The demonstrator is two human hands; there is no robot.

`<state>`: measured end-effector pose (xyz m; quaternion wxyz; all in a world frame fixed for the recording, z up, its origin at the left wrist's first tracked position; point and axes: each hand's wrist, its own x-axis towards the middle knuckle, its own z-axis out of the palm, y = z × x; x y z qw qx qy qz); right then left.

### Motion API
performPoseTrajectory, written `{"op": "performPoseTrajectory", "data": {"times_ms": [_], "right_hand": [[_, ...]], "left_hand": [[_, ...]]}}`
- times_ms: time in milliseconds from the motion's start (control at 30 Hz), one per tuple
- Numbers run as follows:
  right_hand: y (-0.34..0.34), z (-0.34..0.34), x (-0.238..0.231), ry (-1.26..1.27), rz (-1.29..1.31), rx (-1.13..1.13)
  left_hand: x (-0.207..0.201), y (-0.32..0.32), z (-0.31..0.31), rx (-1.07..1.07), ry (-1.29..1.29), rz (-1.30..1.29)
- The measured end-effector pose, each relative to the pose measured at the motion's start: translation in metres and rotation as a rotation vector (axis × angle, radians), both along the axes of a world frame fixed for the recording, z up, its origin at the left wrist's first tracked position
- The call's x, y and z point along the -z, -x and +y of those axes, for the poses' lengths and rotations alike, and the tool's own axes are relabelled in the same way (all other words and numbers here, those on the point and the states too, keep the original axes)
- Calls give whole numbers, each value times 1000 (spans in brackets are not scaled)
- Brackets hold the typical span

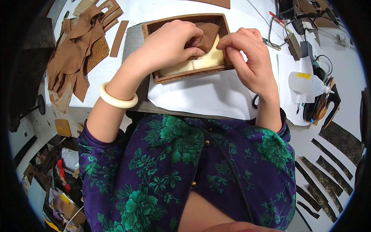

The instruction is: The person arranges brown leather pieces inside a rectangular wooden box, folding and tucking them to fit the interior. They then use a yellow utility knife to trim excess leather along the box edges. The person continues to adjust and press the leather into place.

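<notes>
Head view: I see cream padding (211, 60) in a rectangular brown box (193, 74).
Left hand (174, 40): fingers by brown fabric (210, 33); grip, I can't tell.
Right hand (251, 50): fingers apart.

Hands (170, 45) (252, 54) are blocking the box (193, 75) from above, left and right. Room is running along the paper (185, 97) in front. Scraps (69, 52) are crowding left; block (293, 46) and bottle (304, 82) are obstructing right.

Left hand (174, 42), right hand (252, 54), over brown box (193, 74)
</notes>
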<state>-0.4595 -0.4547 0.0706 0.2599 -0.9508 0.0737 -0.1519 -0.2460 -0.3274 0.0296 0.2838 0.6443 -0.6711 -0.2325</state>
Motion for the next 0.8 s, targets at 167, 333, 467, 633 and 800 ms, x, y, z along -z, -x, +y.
{"op": "performPoseTrajectory", "data": {"times_ms": [167, 333, 467, 633, 800], "right_hand": [[3, -5, 11, 215, 42, -179], [2, -7, 19, 306, 66, -216], [0, -7, 23, 284, 97, -249], [-3, -10, 21, 237, 161, -282], [-1, -13, 25, 140, 82, -281]], "left_hand": [[-4, 0, -3, -36, -33, 42], [0, 2, -2, -69, -41, 26], [2, 3, 0, -73, -24, 2], [6, 5, 3, -108, 15, -7], [6, 7, 2, -124, 14, -3]]}}
